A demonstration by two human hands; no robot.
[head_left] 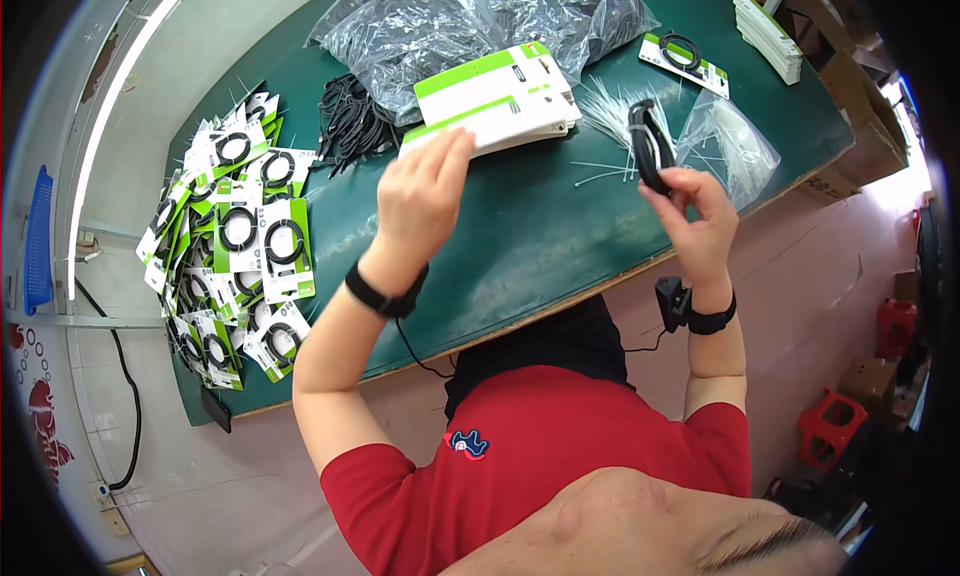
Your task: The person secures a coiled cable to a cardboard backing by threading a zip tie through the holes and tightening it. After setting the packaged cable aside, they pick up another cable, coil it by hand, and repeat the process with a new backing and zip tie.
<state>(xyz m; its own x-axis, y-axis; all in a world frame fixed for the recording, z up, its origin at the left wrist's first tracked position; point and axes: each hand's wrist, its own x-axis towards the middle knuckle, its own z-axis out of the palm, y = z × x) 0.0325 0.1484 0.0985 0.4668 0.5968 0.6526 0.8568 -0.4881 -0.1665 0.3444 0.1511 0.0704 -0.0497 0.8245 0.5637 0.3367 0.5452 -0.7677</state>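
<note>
My right hand [697,216] pinches the lower end of a coiled black cable [655,151] between thumb and fingers, raised over the table. A pale band crosses the coil near its top. My left hand [420,198] is at the near left edge of a stack of white and green packaging cards [500,96], fingers closed on a card's edge; the thumb is mostly hidden. Behind the coil lies a fan of white cable ties [610,116]. Beside it is a clear bag of cable ties [738,151].
On the left, a heap of carded cables [238,231] covers the green table [480,246]. Loose black cables [350,126] and large clear bags [400,41] lie at the back. One carded cable [685,61] and another card stack [768,41] sit at the right. A wire trails from each wristband.
</note>
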